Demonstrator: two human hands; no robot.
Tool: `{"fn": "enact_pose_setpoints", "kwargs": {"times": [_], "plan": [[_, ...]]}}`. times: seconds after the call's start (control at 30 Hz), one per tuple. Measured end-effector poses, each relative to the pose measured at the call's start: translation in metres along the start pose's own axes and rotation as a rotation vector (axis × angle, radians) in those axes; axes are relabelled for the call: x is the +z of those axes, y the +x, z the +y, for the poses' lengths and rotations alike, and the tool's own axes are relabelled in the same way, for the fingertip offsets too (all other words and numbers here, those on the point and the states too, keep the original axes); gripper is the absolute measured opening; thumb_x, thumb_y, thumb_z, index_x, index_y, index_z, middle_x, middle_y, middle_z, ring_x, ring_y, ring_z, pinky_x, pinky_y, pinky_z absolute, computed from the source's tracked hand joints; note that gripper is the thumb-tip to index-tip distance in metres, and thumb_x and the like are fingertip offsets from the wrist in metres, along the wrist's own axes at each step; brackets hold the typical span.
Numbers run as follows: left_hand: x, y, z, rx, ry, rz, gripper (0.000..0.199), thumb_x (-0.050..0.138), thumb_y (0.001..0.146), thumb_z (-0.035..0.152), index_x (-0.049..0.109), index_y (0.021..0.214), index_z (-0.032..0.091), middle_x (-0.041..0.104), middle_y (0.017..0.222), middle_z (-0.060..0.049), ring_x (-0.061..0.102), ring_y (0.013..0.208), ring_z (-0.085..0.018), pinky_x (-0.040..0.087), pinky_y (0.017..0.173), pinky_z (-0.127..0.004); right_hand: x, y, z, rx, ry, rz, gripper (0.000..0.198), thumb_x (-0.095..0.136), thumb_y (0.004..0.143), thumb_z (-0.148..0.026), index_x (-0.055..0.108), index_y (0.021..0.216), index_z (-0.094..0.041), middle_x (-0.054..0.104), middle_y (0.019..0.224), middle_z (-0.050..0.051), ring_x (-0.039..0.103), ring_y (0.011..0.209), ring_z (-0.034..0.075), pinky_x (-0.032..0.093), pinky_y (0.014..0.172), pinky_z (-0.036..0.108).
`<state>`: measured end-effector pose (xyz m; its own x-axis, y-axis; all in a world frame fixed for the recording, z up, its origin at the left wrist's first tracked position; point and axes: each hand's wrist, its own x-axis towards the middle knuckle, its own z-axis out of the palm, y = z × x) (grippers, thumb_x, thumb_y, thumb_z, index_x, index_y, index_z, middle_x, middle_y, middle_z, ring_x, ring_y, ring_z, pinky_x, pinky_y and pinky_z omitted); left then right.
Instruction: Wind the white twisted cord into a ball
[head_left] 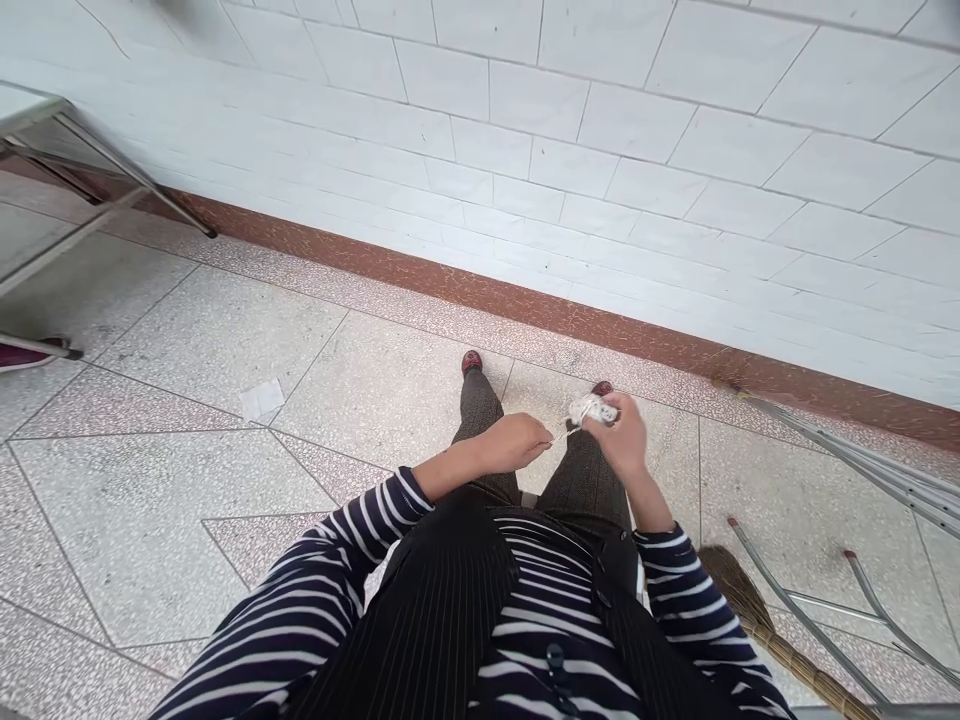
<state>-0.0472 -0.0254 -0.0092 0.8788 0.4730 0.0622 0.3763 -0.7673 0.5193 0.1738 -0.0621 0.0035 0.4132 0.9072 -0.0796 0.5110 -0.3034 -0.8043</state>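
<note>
Speckled terrazzo floor lies below as my curled right hand grips a small white cord-wrapped bundle before my thigh, and my left hand pinches its thin pale strand, probably best kept lightly taut against tangling.

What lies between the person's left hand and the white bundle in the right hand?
A thin pale strand runs from the left hand to the white bundle in the head view.

The left hand is pinched tight near the right hand, which curls inward.
</note>
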Motion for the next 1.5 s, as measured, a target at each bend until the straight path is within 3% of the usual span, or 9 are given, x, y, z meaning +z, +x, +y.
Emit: {"fn": "enact_pose_setpoints", "kwargs": {"times": [0.2,0.4,0.57,0.73,0.9,0.97,1.13,1.33,1.5], "plan": [[-0.01,0.009,-0.012,0.122,0.166,0.014,0.023,0.049,0.1,0.022,0.068,0.087,0.017,0.069,0.083,-0.006,0.063,0.086,-0.019,0.042,0.096,-0.035,0.024,-0.044,0.023,0.031,0.196,-0.511,0.057,0.07,0.061,-0.024,0.06,0.117,-0.022,0.064,0.107,0.005,0.061,0.091,0.023,0.05,0.088,0.04],[0.002,0.014,-0.011,0.005,-0.052,0.102,0.032,0.042,0.104,0.031,0.069,0.098,0.015,0.072,0.096,-0.009,0.065,0.097,-0.019,0.044,0.097,-0.032,-0.007,-0.061,0.004,0.131,0.773,-0.659,0.069,0.082,0.066,-0.027,0.056,0.13,-0.028,0.066,0.114,0.004,0.062,0.102,0.02,0.05,0.089,0.032],[0.015,0.013,-0.009,-0.237,-0.416,0.07,0.035,0.043,0.102,0.038,0.071,0.104,0.016,0.075,0.098,-0.005,0.067,0.091,-0.018,0.047,0.081,-0.024,-0.035,-0.058,-0.027,0.134,0.957,-0.557,0.071,0.087,0.063,-0.033,0.063,0.129,-0.031,0.065,0.117,0.004,0.062,0.09,0.019,0.055,0.068,0.028],[0.023,0.0,-0.014,-0.337,-0.476,-0.033,0.034,0.041,0.1,0.033,0.07,0.091,0.017,0.075,0.091,-0.002,0.066,0.081,-0.014,0.044,0.078,-0.021,-0.059,-0.038,-0.037,0.071,0.917,-0.308,0.063,0.086,0.064,-0.036,0.066,0.123,-0.028,0.064,0.124,0.007,0.063,0.095,0.022,0.057,0.066,0.03],[0.017,-0.012,0.0,-0.233,-0.297,-0.072,0.027,0.046,0.094,0.026,0.065,0.077,0.018,0.069,0.072,0.0,0.059,0.065,-0.012,0.037,0.063,-0.021,-0.036,-0.007,-0.015,0.08,0.481,0.041,0.069,0.082,0.062,-0.038,0.057,0.125,-0.021,0.061,0.125,0.011,0.063,0.1,0.027,0.058,0.077,0.042],[0.012,-0.01,0.005,-0.139,-0.155,-0.064,0.022,0.05,0.089,0.022,0.062,0.07,0.018,0.064,0.064,0.0,0.056,0.06,-0.013,0.033,0.059,-0.024,-0.015,-0.002,0.001,0.085,0.19,0.039,0.067,0.077,0.064,-0.037,0.055,0.124,-0.018,0.062,0.121,0.013,0.062,0.101,0.029,0.053,0.089,0.049],[-0.004,0.003,-0.003,-0.098,0.079,0.032,0.021,0.054,0.087,0.018,0.06,0.067,0.018,0.061,0.06,-0.003,0.057,0.062,-0.017,0.036,0.064,-0.028,0.023,-0.022,0.028,0.065,0.125,-0.265,0.054,0.072,0.061,-0.029,0.062,0.113,-0.02,0.064,0.119,0.01,0.059,0.11,0.03,0.045,0.101,0.048],[-0.004,0.014,-0.019,-0.043,-0.078,0.08,0.022,0.05,0.095,0.023,0.07,0.088,0.019,0.07,0.074,-0.004,0.063,0.078,-0.018,0.042,0.082,-0.028,0.004,-0.042,0.019,0.133,0.405,-0.74,0.055,0.076,0.063,-0.033,0.067,0.116,-0.022,0.07,0.113,0.006,0.065,0.084,0.02,0.056,0.07,0.033],[0.002,0.025,-0.025,-0.119,-0.322,0.108,0.031,0.045,0.1,0.032,0.07,0.109,0.017,0.074,0.094,-0.005,0.066,0.088,-0.018,0.043,0.082,-0.025,-0.013,-0.035,0.007,0.246,0.823,-0.769,0.059,0.082,0.065,-0.028,0.065,0.121,-0.027,0.065,0.116,0.004,0.061,0.088,0.018,0.054,0.066,0.027]]}}
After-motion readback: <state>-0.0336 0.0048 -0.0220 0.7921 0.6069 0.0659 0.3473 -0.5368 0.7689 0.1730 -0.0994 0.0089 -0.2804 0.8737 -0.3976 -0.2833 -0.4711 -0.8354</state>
